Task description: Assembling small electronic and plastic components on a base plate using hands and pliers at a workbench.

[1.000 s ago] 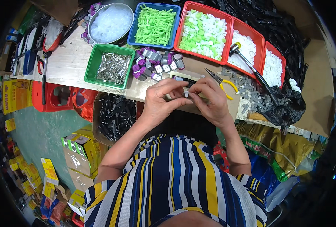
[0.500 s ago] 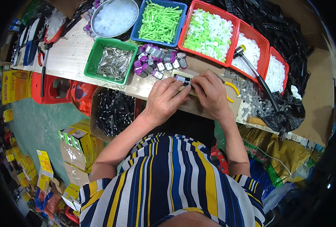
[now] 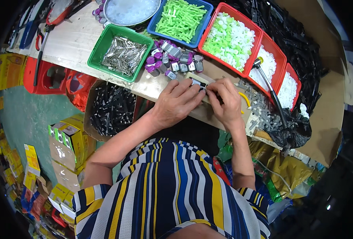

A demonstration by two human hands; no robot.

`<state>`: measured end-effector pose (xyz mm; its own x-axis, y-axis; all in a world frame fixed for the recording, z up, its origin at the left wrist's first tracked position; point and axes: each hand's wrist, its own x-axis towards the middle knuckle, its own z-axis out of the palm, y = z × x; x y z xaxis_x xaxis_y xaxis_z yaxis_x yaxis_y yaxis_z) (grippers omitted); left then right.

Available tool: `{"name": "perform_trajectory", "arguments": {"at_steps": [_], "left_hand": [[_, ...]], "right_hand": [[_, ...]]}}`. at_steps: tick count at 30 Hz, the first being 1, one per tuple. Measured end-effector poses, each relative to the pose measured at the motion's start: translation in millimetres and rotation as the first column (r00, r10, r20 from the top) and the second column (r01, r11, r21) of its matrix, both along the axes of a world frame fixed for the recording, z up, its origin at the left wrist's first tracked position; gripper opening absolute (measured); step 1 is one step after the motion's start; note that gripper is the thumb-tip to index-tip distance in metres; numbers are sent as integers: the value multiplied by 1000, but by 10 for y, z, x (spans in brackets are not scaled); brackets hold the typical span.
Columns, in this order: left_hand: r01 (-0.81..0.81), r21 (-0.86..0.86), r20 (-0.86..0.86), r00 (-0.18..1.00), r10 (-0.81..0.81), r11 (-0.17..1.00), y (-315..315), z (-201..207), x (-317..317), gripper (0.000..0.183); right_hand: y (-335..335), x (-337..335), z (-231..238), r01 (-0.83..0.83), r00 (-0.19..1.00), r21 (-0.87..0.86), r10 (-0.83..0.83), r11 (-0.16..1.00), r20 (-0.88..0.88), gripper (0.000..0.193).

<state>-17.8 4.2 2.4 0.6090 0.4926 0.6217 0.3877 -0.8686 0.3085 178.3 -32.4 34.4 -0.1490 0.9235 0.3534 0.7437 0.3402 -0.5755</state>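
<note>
At the near edge of the bench, my left hand (image 3: 177,100) and my right hand (image 3: 225,102) meet over a cream block-like holder (image 3: 195,77) with a greyish part in it. The fingers of my left hand are bent together against the holder's near side and hide much of it. My right thumb and forefinger pinch close to the part; whatever they grip is too small to name. Just beyond lies a pile of grey-and-purple plastic pieces (image 3: 175,55). Yellow-handled pliers (image 3: 245,99) lie by my right hand, partly hidden.
A green bin (image 3: 94,59) holds metal pins; a blue bin (image 3: 151,27) holds green strips. Red bins (image 3: 260,40) with white and green pieces line the right. A hammer (image 3: 273,92) leans across them. Below the bench stands a box of black parts (image 3: 112,109).
The whole view has tilted and shifted slightly. Both hands stay at the cream holder, with their fingertips drawn a little closer together over the part.
</note>
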Motion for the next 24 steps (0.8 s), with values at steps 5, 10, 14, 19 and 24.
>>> {"name": "perform_trajectory", "arguments": {"at_steps": [5,10,14,19,24], "left_hand": [[-10,-3,10,1000,10,1000,-20,-28,-9,38],[-16,19,11,1000,15,1000,-20,-50,-2,36],[-15,21,2,1000,15,1000,-17,-63,6,35],[-15,22,0,1000,15,1000,-18,-57,21,36],[-10,48,-45,999,13,999,-6,-20,38,37]], "right_hand": [[-30,-43,18,44,998,-20,-45,999,-42,17],[-39,-51,-5,44,999,15,-44,999,-23,18],[-55,-63,-31,86,995,36,-84,996,-50,17],[-54,-69,-31,100,994,44,-98,994,-51,15],[-36,-111,28,115,991,14,-114,993,-67,15]]}}
